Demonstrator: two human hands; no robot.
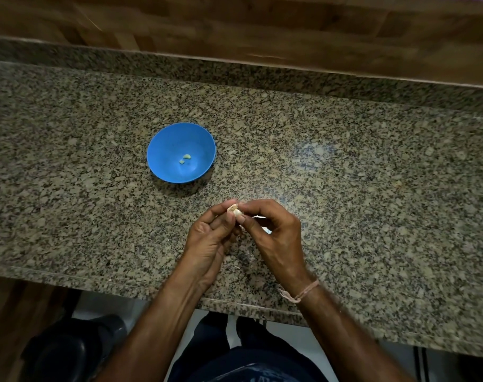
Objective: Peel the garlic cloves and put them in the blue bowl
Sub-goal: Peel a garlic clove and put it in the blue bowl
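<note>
A small pale garlic clove [236,211] with papery skin sits between the fingertips of both hands, above the granite counter. My left hand [211,238] pinches it from the left, and my right hand [273,238] pinches it from the right with thumb and forefinger. The blue bowl [163,150] stands on the counter beyond my hands, to the upper left. Two peeled garlic cloves [186,159] lie at its bottom. Something pale shows under my right fingers, too hidden to name.
The speckled granite counter [372,175] runs across the view, with a raised back ledge and wood panelling [262,28] behind. Its front edge passes under my forearms. A dark round object [69,348] stands on the floor at lower left. A few bits of skin lie under my hands.
</note>
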